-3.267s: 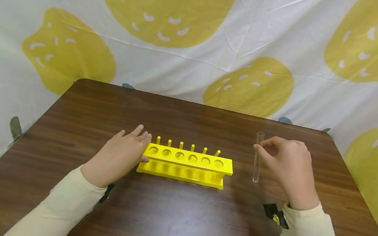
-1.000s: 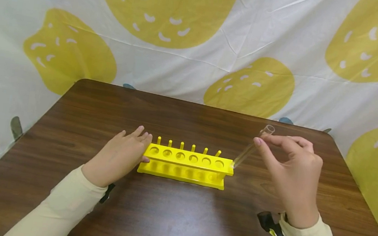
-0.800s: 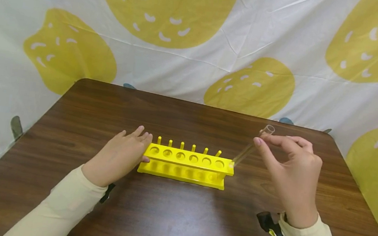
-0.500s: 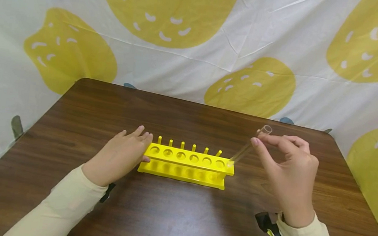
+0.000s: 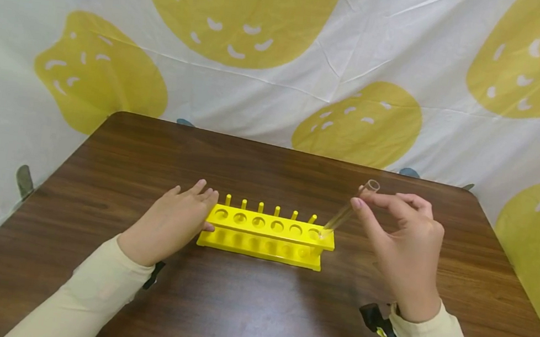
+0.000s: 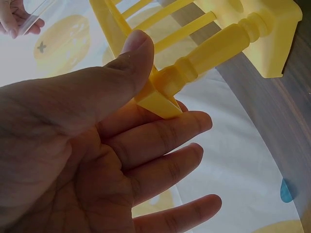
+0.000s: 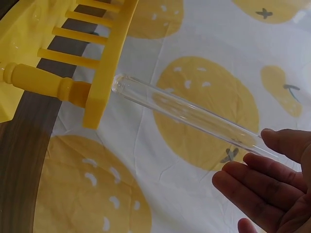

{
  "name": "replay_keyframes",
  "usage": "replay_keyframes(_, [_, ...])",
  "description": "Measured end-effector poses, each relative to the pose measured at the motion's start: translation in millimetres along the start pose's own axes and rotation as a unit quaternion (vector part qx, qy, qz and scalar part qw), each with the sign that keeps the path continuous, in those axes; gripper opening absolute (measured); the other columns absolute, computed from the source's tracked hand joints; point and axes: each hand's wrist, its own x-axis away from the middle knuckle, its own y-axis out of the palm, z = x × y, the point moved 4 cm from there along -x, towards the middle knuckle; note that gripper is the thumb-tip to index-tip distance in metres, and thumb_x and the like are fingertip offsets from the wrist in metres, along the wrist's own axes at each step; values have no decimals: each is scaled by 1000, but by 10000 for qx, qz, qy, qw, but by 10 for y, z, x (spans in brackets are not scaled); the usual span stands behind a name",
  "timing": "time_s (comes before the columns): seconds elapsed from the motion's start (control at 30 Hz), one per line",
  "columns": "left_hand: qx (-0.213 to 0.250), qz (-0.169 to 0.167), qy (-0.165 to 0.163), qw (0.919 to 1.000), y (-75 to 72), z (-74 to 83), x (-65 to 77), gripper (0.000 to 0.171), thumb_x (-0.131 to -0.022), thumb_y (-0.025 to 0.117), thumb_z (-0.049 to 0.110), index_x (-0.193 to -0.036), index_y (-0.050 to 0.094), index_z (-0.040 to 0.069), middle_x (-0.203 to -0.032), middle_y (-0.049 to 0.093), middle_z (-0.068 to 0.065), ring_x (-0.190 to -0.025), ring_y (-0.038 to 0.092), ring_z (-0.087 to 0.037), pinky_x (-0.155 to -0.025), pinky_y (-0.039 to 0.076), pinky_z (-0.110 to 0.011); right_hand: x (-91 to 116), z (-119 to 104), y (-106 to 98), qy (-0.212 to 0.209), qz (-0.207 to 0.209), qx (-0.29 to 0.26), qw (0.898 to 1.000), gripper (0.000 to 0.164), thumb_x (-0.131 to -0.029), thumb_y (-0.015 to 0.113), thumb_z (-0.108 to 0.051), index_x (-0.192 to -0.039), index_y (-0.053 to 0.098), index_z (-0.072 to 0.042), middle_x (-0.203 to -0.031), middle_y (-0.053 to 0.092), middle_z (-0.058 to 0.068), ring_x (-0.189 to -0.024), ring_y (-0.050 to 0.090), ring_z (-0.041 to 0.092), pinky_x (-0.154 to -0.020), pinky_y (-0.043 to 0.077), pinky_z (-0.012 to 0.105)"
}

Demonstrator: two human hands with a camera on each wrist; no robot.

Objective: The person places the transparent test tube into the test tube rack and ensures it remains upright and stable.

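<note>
At the left end of a yellow plastic test-tube rack (image 5: 266,234), a bare left hand (image 5: 168,229) in a cream long sleeve (image 5: 91,287) is gripping the top plate between thumb and fingers. In the head view that hand is covering the rack's left corner and partly hiding the hold; the left wrist view is revealing the thumb lying against the plate's end, the other fingers stretching out past it, and a turned yellow post (image 6: 209,51) linking the rack's top plate to its base. The rack is standing upright on a brown wood-grain desk (image 5: 234,309), and the head view is showing its six round holes running in front of six slim yellow pegs (image 5: 260,207).

At the rack's right end, a clear, slender test tube (image 5: 339,217) is tilting, its open mouth pointing up and away from the rack, its rounded closed end overlapping part of the rightmost hole in the head view. The right wrist view is showing that end sitting right at the top plate's upper face; whether they are touching, I cannot tell. To the right of the rack, a bare right hand (image 5: 404,242) is pinching the tube near its mouth, the fingers covering a short stretch of it. Behind the rack, beyond the desk, a white cloth with yellow fruit prints (image 5: 268,96) is hanging.
</note>
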Motion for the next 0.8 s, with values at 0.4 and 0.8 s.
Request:
replay_keyframes(0.4, [30, 12, -12, 10000, 10, 2, 8, 52, -94, 76, 16, -139, 60, -6, -140, 63, -20, -140, 50, -38, -104, 46, -64, 18, -19, 57, -83, 8, -78, 9999, 19, -78, 89, -1, -95, 82, -2, -89, 79, 9, -72, 67, 28, -94, 42, 30])
replay_keyframes(0.8, [37, -23, -28, 10000, 5, 2, 3, 55, -94, 77, 18, -139, 59, -6, -140, 62, -20, -140, 50, -38, -104, 46, -64, 51, -26, 142, -348, -303, -71, 9989, 18, -79, 89, -3, -94, 81, -1, -88, 79, 9, -61, 69, 27, -98, 45, 43])
